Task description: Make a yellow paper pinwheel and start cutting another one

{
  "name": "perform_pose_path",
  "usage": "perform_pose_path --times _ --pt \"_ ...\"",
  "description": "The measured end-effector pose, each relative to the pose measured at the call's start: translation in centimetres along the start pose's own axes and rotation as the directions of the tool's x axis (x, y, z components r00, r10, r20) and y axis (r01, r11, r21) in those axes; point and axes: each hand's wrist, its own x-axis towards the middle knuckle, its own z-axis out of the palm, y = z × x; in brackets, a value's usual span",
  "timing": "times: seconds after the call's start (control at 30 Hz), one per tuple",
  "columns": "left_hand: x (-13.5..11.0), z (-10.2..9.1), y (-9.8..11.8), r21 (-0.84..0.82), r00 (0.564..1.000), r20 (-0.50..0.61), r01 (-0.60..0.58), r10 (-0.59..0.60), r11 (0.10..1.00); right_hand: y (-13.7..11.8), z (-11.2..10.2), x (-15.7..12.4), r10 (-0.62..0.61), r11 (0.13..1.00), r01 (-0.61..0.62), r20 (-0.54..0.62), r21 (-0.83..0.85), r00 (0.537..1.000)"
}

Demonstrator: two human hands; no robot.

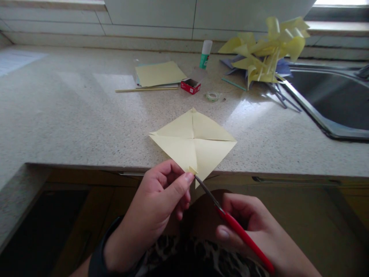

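My left hand (161, 202) pinches the near corner of a pale yellow paper square (194, 142) with crossed creases, held over the front edge of the countertop (72, 127). My right hand (256, 229) grips red-handled scissors (230, 219). The blades point up and left, and their tips meet the paper's near corner right beside my left thumb.
Farther back lie a stack of yellow and blue sheets (159, 74), a thin wooden stick (146, 90), a small red box (190, 85), a tape roll (212, 96) and a glue stick (205, 54). Yellow paper pinwheels (268, 50) are piled beside a steel sink (334, 100) at right.
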Motion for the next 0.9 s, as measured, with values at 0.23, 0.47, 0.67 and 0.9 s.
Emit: perform_pose_path --times 0.23,0.47,0.67,0.9 --pt "-0.24 -0.11 0.08 0.01 1.0 0.008 -0.006 0.006 1.0 0.18 -0.02 0.01 0.001 1.0 -0.001 -0.008 0.023 1.0" --pt "-0.15 -0.09 0.18 0.027 1.0 -0.01 0.003 -0.002 1.0 0.05 -0.02 0.01 0.023 1.0 -0.023 0.011 0.012 1.0" --pt "-0.26 0.08 0.42 0.047 1.0 -0.018 -0.012 0.013 0.999 -0.56 0.01 0.15 0.06 0.998 -0.06 0.03 0.023 0.998" --pt "-0.32 0.06 0.41 0.039 1.0 -0.017 -0.018 0.019 0.999 0.02 -0.18 -0.01 0.028 1.0 -0.028 0.001 -0.009 1.0"
